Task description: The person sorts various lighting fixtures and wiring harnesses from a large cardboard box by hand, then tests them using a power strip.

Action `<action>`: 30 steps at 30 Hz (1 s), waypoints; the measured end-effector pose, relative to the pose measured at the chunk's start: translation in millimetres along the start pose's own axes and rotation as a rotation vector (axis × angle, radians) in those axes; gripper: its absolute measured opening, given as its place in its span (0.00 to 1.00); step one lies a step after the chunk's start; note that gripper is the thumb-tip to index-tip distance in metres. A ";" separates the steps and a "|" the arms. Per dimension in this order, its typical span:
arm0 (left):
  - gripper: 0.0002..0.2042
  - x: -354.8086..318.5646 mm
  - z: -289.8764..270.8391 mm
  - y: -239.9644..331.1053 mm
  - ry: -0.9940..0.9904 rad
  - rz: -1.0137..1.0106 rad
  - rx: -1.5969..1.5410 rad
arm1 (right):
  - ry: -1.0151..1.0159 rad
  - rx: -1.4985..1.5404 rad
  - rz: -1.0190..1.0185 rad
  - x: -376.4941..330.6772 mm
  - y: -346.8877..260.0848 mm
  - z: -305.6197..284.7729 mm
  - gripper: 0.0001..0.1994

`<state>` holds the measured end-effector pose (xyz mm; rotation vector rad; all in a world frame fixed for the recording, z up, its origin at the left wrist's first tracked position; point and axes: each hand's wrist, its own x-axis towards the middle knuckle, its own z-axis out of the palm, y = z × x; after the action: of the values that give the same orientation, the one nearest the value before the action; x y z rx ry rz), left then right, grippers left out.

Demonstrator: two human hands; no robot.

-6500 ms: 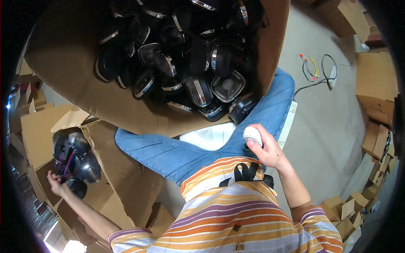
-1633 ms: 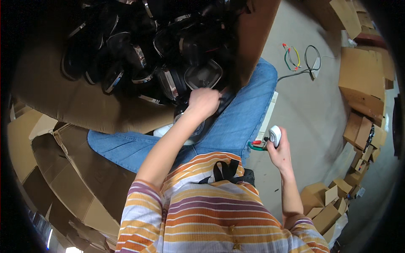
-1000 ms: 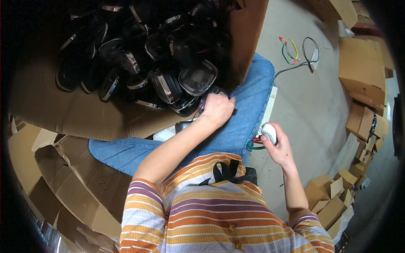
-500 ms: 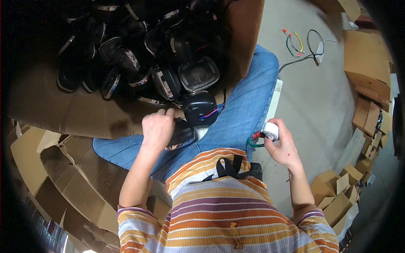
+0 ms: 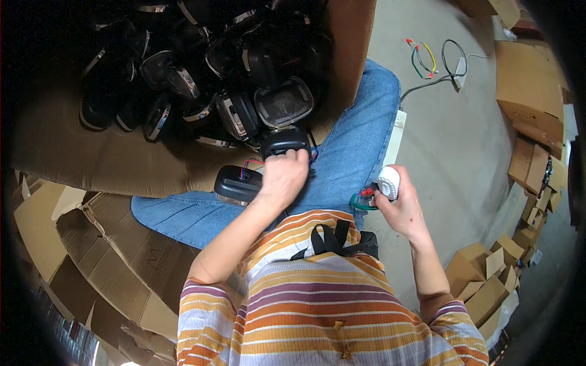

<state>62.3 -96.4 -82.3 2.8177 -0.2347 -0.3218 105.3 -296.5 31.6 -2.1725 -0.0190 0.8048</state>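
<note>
My left hand [image 5: 285, 177] reaches to the near edge of the open carton, its fingers closed on the near side of a black lamp-like housing [image 5: 284, 139]. Blue and red wires show beside that housing. A second black housing [image 5: 235, 185], with a shiny rim and thin red and blue wires, lies left of my left hand against my jeans. In my right hand [image 5: 403, 204] is a white round knob-like piece [image 5: 388, 182], pinched between thumb and fingers. A green wire loop with red connectors [image 5: 366, 193] hangs beside it.
The big brown carton [image 5: 116, 161] holds many black housings with shiny rims. Right of my leg lies a white power strip [image 5: 395, 137] with a dark cable. Coloured wires [image 5: 422, 61] lie on the grey floor. Cardboard boxes [image 5: 531, 91] line the right side.
My left hand has moved right and away from me, from the nearer housing to the one at the carton's edge. The nearer housing now sits farther left, its wires showing.
</note>
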 end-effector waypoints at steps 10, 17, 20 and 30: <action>0.02 -8.2 18.3 12.7 0.018 -0.004 0.017 | 0.049 0.014 -0.050 0.6 -9.6 9.5 0.15; 0.06 -24.0 -21.7 -12.5 0.123 -0.120 -0.463 | 0.016 0.092 0.015 -2.4 -5.7 7.4 0.16; 0.05 -31.8 -32.5 -24.6 0.249 -0.281 -0.899 | 0.023 0.061 -0.011 -0.3 -8.3 9.4 0.16; 0.09 -49.2 -65.4 -16.2 0.680 -0.278 -0.880 | 0.011 0.112 -0.032 2.1 -3.7 13.1 0.15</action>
<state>32.9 -54.0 -16.7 1.9184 0.3665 0.3987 100.6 -284.5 26.8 -2.0658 -0.0033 0.7581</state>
